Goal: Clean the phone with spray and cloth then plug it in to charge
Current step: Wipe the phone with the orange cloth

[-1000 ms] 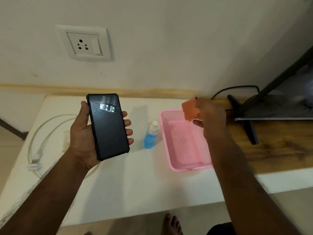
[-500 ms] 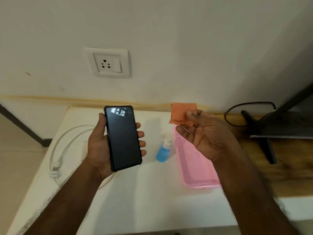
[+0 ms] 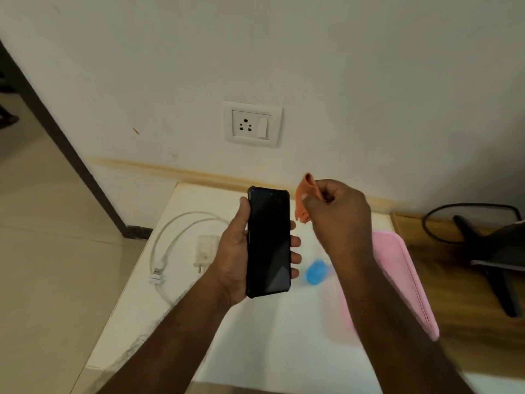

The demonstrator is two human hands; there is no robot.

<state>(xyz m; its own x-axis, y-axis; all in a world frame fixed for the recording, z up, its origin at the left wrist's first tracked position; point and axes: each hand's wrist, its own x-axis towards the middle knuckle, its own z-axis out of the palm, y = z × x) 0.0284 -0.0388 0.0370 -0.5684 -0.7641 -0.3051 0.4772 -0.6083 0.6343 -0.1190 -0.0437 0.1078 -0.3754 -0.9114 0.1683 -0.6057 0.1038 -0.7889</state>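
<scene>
Head view shows your right hand [image 3: 338,220] has lifted the pinched cloth [image 3: 304,201] from the tray [image 3: 403,277] to beside the phone [image 3: 269,241] gripped in your left hand [image 3: 235,257], so wiping looks next.

This looks like a room in a home. A plain painted wall [image 3: 341,66] at twelve o'clock carries a white socket plate with a switch [image 3: 252,124], and beige floor tiles [image 3: 42,251] with a dark skirting [image 3: 56,137] run off at nine o'clock. A small white table [image 3: 284,351] holds a charger [image 3: 203,249] with its cable [image 3: 170,243], and a wooden desk [image 3: 468,322] at three o'clock bears a black stand [image 3: 488,268].
</scene>
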